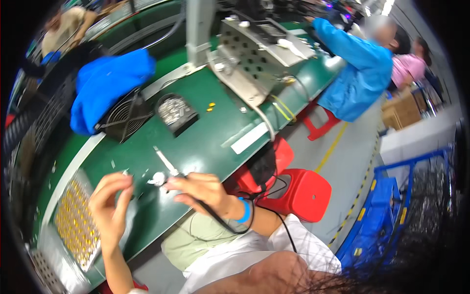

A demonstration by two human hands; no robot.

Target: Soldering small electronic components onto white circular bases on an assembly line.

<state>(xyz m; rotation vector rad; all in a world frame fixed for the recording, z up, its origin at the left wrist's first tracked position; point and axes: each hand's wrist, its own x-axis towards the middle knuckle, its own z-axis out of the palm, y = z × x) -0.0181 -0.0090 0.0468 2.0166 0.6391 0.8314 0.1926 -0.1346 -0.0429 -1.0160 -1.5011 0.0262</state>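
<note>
My right hand (pixel 208 193), with a blue band (pixel 244 210) at the wrist, is closed around a soldering iron (pixel 166 160). The iron's metal tip points away from me to the upper left, and its black cord (pixel 215 218) runs back over my forearm. Thumb and fingertips of my left hand (pixel 108 201) are pinched on a small pale piece (pixel 126 172) too small to name. Between the hands, a small round white and silvery thing (pixel 157 179) is on the green table (pixel 210 142), close to my right fingertips.
Left of my left hand lies a sheet of yellow parts (pixel 78 220) in clear plastic. Farther off are a black box (pixel 188 126) of small metal parts, a fan (pixel 129 117) and blue cloth (pixel 112 73). A red stool (pixel 298 196) and a blue-clothed person (pixel 357 73) are at right.
</note>
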